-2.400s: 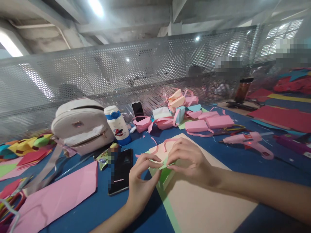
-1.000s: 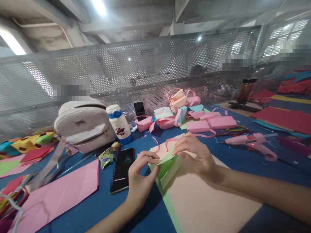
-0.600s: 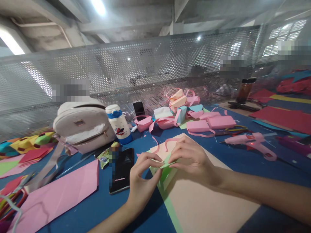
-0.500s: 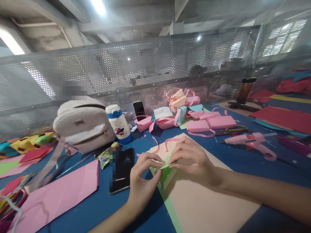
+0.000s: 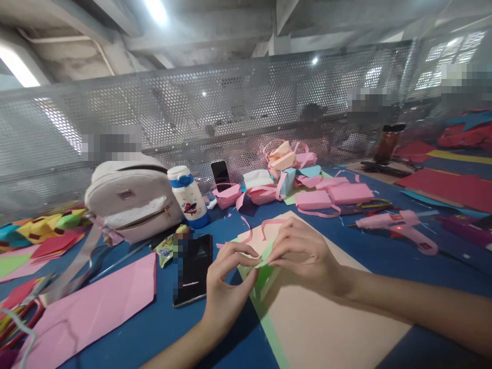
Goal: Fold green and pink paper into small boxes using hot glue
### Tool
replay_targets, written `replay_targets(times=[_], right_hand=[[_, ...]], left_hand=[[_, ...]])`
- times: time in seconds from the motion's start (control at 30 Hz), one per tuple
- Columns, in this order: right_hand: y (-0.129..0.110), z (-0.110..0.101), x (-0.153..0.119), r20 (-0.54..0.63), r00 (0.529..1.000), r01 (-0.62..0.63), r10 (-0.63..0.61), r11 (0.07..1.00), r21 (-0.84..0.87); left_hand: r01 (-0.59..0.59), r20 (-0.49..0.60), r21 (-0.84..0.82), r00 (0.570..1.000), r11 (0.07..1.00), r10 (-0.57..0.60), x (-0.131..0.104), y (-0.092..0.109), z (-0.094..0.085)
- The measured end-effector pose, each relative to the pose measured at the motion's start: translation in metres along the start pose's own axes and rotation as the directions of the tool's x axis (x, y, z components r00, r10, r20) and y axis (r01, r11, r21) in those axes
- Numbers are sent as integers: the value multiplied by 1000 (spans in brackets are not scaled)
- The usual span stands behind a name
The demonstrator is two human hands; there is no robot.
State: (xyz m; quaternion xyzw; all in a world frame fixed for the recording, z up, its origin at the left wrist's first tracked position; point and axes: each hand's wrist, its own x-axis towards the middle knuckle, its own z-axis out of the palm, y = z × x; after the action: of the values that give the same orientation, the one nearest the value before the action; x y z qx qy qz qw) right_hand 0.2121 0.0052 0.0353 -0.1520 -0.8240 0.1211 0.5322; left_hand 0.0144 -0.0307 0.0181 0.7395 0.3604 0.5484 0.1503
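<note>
Between my two hands is a small folded piece of light green paper [image 5: 265, 281], held just above a large peach sheet [image 5: 326, 318]. My left hand [image 5: 230, 282] pinches its left edge between thumb and fingers. My right hand [image 5: 303, 251] grips the upper right edge, fingertips close to those of the left. The inside of the fold shows brighter green; part of the paper is hidden by my fingers. Under the peach sheet, the edge of a light green sheet [image 5: 273, 333] sticks out. Curled pink paper strips [image 5: 265, 225] lie just beyond my hands.
To the left are a black phone [image 5: 196, 271], a pink sheet [image 5: 103, 307], a white backpack [image 5: 130, 197] and a bottle [image 5: 189, 200]. Several pink paper baskets [image 5: 261, 193] stand at the back. A pink glue gun [image 5: 400, 225] with a lit red light lies at right.
Both hands keep their pinch on the green paper, which has tilted very slightly. Everything else on the table stays where it was.
</note>
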Motion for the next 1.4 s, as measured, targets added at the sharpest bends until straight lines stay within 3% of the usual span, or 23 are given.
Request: replay_targets(times=[0.67, 1.4], right_hand=[[0, 1, -3, 40, 999, -5, 5, 1000, -6], [0, 1, -3, 8, 1000, -26, 26, 999, 21]], left_hand=[[0, 17, 1, 1000, 1000, 0, -1, -1, 1], [-15, 4, 27, 1000, 1000, 15, 2, 3, 1]])
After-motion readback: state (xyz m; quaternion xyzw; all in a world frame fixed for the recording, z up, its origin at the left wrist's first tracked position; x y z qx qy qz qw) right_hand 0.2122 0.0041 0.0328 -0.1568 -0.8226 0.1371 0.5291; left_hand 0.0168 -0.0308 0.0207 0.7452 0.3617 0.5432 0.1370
